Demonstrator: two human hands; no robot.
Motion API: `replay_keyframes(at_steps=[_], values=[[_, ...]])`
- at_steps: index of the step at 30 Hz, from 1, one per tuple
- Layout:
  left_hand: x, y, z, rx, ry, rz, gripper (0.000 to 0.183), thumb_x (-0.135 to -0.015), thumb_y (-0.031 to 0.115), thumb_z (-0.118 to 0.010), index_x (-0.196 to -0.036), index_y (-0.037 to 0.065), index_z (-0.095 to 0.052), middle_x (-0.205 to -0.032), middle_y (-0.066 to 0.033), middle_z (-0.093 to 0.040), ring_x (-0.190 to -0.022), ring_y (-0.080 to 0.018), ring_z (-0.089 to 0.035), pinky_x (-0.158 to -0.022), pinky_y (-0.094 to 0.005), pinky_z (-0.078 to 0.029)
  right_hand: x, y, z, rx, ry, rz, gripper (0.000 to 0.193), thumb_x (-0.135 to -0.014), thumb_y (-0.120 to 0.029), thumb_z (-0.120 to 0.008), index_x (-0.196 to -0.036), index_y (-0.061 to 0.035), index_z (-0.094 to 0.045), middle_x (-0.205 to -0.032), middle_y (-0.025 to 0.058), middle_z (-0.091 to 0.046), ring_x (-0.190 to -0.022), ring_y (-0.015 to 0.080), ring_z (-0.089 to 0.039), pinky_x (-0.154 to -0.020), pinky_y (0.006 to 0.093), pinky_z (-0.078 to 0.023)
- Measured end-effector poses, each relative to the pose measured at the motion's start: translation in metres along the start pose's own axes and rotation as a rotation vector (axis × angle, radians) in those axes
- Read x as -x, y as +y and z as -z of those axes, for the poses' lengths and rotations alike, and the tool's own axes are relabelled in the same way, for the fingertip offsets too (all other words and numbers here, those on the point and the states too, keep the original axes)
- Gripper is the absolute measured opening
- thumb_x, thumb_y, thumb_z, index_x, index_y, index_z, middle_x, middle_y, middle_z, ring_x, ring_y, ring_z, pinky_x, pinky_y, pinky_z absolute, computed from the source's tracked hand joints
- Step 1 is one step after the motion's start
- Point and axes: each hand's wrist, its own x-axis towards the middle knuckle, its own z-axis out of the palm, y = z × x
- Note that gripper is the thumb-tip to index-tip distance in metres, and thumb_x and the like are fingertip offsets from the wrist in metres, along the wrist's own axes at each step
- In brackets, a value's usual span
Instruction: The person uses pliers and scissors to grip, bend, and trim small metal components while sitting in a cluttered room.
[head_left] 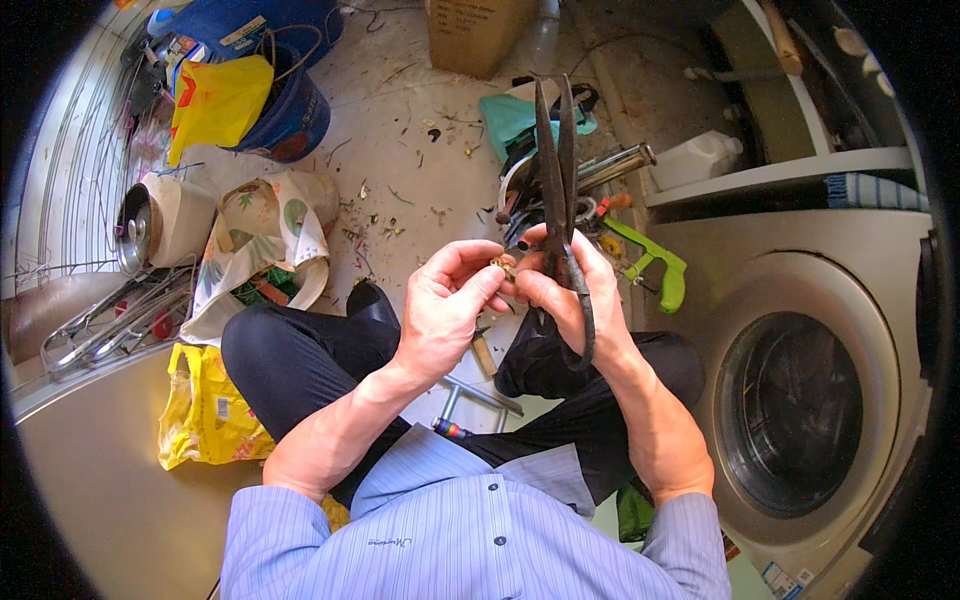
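Between the fingertips of my left hand [440, 305] a small brass-coloured piece [504, 265] is pinched; its exact kind is too small to make out. My right hand [585, 310] has a large pair of dark metal shears [552, 180] tucked in it, blades pointing away from me and slightly apart, the looped handle along the palm. The thumb and fingertips of that same hand also reach the small piece, close against my left fingers. Below the hands, between my legs, a wooden handle [484, 355] lies near a grey metal frame [450, 400].
A washing machine [690, 300] stands at right, beside a bright green handle [672, 285] and a pile of tools. At left are a yellow plastic bag [205, 420], a printed white bag [215, 270] and a blue bucket [300, 125]. Scraps litter the floor before a cardboard box [475, 40].
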Motion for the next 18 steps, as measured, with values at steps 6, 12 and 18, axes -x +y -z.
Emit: replay_keyframes(at_steps=[6, 12, 18], values=[[0.0008, -0.0021, -0.0008, -0.081, -0.015, -0.096, 0.021, -0.095, 0.002, -0.063, -0.116, 0.001, -0.063, -0.111, -0.0092, -0.070, -0.091, -0.0120, -0.067, -0.080, -0.0265, -0.056, 0.0006, 0.0035, -0.0028, 0.012, 0.032, 0.089, 0.042, -0.084, 0.000, -0.069, -0.123, -0.0031, -0.054, -0.090, 0.0030, -0.064, -0.083, 0.0094, -0.061, -0.073, 0.0263, -0.052], [0.0005, -0.0023, 0.0006, 0.021, -0.036, -0.064, 0.023, -0.093, 0.000, -0.064, -0.116, 0.001, -0.063, -0.118, -0.0096, -0.069, -0.100, -0.0127, -0.066, -0.091, -0.0279, -0.054, 0.0019, 0.0089, -0.0022, -0.008, 0.022, 0.180, 0.048, -0.082, 0.004, -0.070, -0.126, -0.0034, -0.052, -0.092, 0.0027, -0.062, -0.084, 0.0092, -0.060, -0.074, 0.0252, -0.051], [0.0037, 0.0018, -0.0034, -0.083, -0.028, -0.075, 0.025, -0.092, -0.001, -0.065, -0.116, -0.001, -0.062, -0.118, -0.0106, -0.068, -0.105, -0.0138, -0.066, -0.095, -0.0289, -0.052, 0.0032, 0.0052, -0.0024, -0.021, 0.016, 0.176, 0.049, -0.083, 0.004, -0.070, -0.127, -0.0026, -0.051, -0.093, 0.0029, -0.061, -0.086, 0.0095, -0.059, -0.076, 0.0250, -0.051]])
